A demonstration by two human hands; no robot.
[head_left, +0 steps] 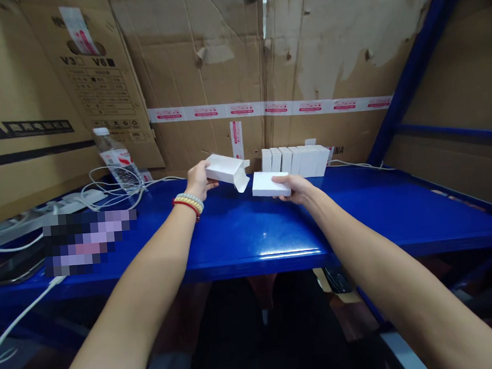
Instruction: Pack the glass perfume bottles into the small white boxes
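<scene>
My left hand [200,180], with bracelets at its wrist, grips a white box [224,168] whose flaps stand open at the right end. My right hand [294,187] holds a flat white box [270,184] by its right end, thumb on top. The two boxes are held above the blue table, a small gap between them, with the open end facing the flat box. Behind my right hand, a row of several white boxes [295,162] stands upright near the cardboard wall.
The blue table [241,235] has a plastic bottle [120,162] at the back left, among loose white cables [97,189]. A power strip [68,205] and a phone [16,267] lie at the left. Cardboard [203,58] lines the back, and a blue post [410,66] rises at right.
</scene>
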